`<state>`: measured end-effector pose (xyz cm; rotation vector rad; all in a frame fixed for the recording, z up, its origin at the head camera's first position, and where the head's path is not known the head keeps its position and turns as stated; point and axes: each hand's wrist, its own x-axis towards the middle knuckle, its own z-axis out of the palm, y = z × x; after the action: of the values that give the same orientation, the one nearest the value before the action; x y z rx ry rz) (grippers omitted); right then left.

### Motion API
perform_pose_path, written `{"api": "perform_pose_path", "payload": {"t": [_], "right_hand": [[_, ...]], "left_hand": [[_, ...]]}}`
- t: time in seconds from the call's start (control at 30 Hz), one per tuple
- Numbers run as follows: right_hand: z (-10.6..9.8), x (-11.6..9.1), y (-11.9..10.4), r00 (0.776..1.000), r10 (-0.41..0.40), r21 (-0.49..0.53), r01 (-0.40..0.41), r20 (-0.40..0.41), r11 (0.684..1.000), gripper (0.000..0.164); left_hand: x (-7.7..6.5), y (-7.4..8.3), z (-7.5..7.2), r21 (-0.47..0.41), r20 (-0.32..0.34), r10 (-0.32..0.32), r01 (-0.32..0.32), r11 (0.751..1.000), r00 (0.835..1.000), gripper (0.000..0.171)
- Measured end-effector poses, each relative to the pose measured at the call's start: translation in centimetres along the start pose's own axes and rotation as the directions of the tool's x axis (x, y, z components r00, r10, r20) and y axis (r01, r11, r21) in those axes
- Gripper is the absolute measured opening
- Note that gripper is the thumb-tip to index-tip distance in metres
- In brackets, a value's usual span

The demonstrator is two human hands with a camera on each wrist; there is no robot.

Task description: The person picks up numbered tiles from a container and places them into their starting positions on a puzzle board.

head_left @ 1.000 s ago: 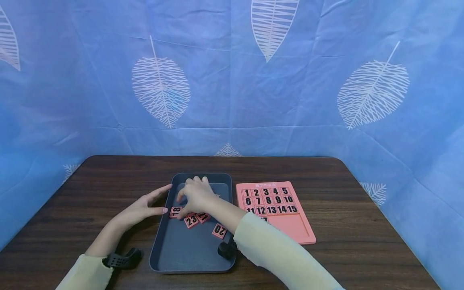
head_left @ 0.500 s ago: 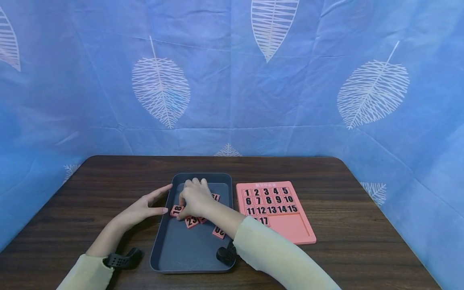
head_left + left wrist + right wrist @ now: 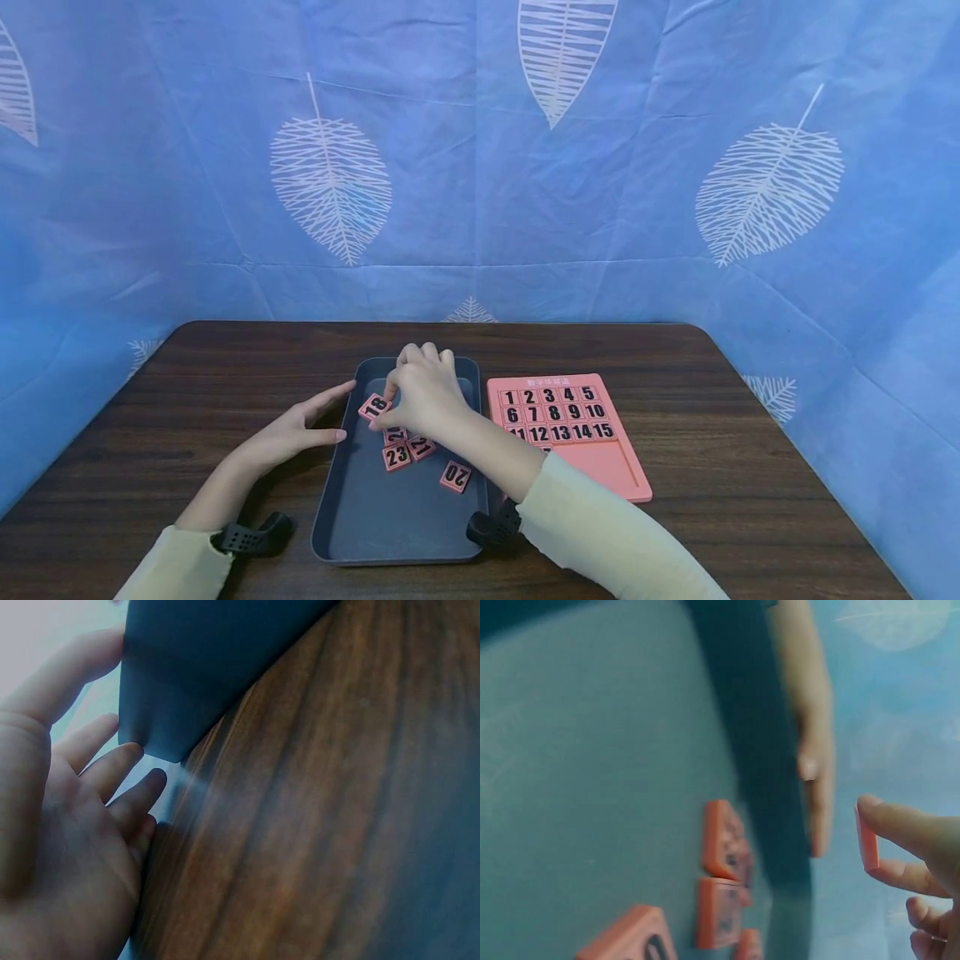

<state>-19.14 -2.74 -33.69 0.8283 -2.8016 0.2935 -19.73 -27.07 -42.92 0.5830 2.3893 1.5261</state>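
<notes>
Between the thumb and a finger of my right hand (image 3: pixel 427 396) is a pink number tile marked 18 (image 3: pixel 374 407), raised over the dark tray (image 3: pixel 397 533). The right wrist view shows the same pinched tile (image 3: pixel 867 841) edge-on. Below that hand, tiles 23 (image 3: pixel 397 456) and 21 (image 3: pixel 422 447) lie in the tray beside another partly covered tile (image 3: pixel 394 435). Tile 20 (image 3: pixel 455 476) lies apart, towards the tray's right side. My left hand (image 3: pixel 298 427) touches the tray's left rim with spread, fairly straight fingers; its fingertips meet the tray wall (image 3: pixel 180 712) in the left wrist view.
Right of the tray lies a pink number board (image 3: pixel 600 467) with tiles in its upper rows; my right forearm covers its lower left part. Both stand on a dark wooden table (image 3: pixel 712 433). A blue leaf-patterned cloth (image 3: pixel 480 183) hangs behind.
My right hand has taken tile 18 from the tray floor and lifted it up and slightly right. The right forearm has shifted right. My left hand has stayed at the rim.
</notes>
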Motion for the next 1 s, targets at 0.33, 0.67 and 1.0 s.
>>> {"api": "perform_pose_path", "payload": {"t": [0.33,0.67,1.0], "right_hand": [[-3.8,-3.6,2.6,0.985,0.123,0.117,-0.109,-0.121,0.987,0.033],[-4.3,-8.2,6.6,0.95,0.198,0.164,-0.16,-0.243,0.973,0.03],[-3.7,-12.4,10.5,0.924,0.279,0.136,-0.251,-0.26,0.958,0.029]], "left_hand": [[0.0,0.1,-0.1,-0.02,0.0,0.008,-0.008,1.0,1.0,0.072],[-0.1,0.2,-0.1,-0.017,-0.001,0.003,-0.003,1.0,1.0,0.073],[0.0,0.2,-0.1,-0.021,0.008,0.008,-0.008,1.0,1.0,0.072]]}}
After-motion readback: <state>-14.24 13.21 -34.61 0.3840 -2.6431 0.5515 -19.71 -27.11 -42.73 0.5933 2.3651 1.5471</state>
